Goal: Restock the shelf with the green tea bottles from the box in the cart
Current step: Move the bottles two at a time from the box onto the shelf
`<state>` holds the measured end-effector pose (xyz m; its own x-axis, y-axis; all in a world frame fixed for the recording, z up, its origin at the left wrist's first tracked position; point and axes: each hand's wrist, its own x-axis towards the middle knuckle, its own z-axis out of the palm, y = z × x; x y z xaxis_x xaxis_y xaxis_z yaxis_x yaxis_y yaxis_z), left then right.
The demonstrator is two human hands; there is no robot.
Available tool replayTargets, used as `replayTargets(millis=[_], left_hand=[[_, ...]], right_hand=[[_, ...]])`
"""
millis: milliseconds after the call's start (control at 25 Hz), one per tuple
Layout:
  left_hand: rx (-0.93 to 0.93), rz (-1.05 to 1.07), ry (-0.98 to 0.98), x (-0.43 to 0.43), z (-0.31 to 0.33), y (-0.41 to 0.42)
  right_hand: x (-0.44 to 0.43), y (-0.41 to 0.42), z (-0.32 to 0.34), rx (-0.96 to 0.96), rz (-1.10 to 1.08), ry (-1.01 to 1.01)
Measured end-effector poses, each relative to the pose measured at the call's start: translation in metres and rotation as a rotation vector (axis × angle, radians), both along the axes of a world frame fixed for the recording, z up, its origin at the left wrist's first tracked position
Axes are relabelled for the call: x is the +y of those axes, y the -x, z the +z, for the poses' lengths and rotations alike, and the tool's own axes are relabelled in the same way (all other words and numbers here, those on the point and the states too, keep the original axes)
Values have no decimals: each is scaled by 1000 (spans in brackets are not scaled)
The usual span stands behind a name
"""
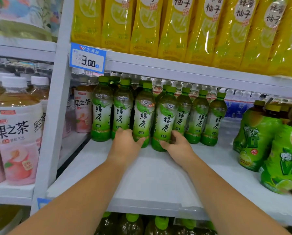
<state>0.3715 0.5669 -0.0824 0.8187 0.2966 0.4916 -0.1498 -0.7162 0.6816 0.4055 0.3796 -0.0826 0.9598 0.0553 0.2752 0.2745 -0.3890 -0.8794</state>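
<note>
Here we go, two bottles in hand at once: the left green tea bottle (143, 114) and the right green tea bottle (166, 119) stand upright just beside each other on the white shelf (150, 177), a touch forward of the green tea row (198, 116) that runs along behind and to either side of them. My left hand (125, 141) is down at the base of the left one, thumb laid across the front of the green label and the other fingers curled round the far side, tucked against the neighbouring bottle. My right hand (177, 143) mirrors it on the right bottle, thumb pressed to the front low down, fingers hooked round its right side; the fingertips themselves are hidden behind the bottle. Both bare forearms reach in from the bottom of the view and close toward each other, wrists low over the shelf board. Looking wider: a blue price tag (87, 57) reading 3.00 hangs on the shelf edge above, with yellow pomelo drink bottles (175, 22) packed along the top. Off to my left, peach tea bottles (15, 133) fill the next bay; to my right sit bright lime tea bottles (260, 136), and more green caps (161, 222) show on the shelf below.
</note>
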Motion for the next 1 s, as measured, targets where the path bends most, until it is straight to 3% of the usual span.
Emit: replayTargets(millis=[320, 680, 1000], left_hand=[[43, 15, 96, 3, 2, 3], [133, 64, 120, 3, 10, 6], [159, 57, 101, 4, 10, 6]], right_hand=[[6, -6, -4, -2, -52, -1], [10, -3, -2, -3, -116, 196], [10, 3, 2, -2, -139, 150]])
